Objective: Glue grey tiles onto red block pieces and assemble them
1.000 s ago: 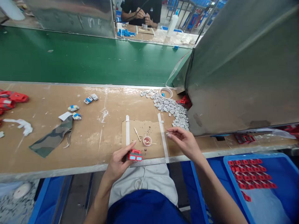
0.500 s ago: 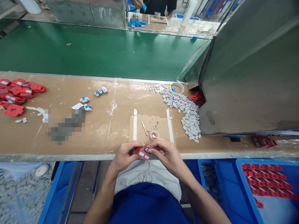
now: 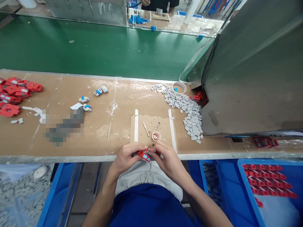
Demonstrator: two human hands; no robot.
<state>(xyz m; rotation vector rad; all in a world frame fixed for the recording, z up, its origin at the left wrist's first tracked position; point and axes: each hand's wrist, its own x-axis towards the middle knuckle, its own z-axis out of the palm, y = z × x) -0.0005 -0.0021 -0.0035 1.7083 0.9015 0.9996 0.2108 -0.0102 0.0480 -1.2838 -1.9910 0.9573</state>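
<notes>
A small red toy car body (image 3: 145, 155) with pale windows and grey patches is held over the table's front edge. My left hand (image 3: 127, 156) is closed on its left end, thumb below and fingers above. The fingers of my right hand (image 3: 167, 157) are pinched together against the car's right upper side. What they grip is mostly hidden; a pale bit shows by the fingers. Just beyond the hands, a small round cup (image 3: 156, 136) with reddish contents and a thin stick rests on a cardboard sheet (image 3: 139, 134). A white stick (image 3: 146, 129) lies beside it.
Many flat grey pieces (image 3: 193, 123) spread at right, near a tape roll (image 3: 179, 88) and a metal panel (image 3: 251, 78). Red car bodies (image 3: 14, 91) pile at left. A green belt (image 3: 94, 50) runs behind. A blue bin (image 3: 284, 208) with red parts stands low right. A person is across.
My right fingers have shifted slightly on the car body, and the grey piece seen in them is now mostly hidden. A blue part now lies at the belt's far edge. The view has shifted slightly.
</notes>
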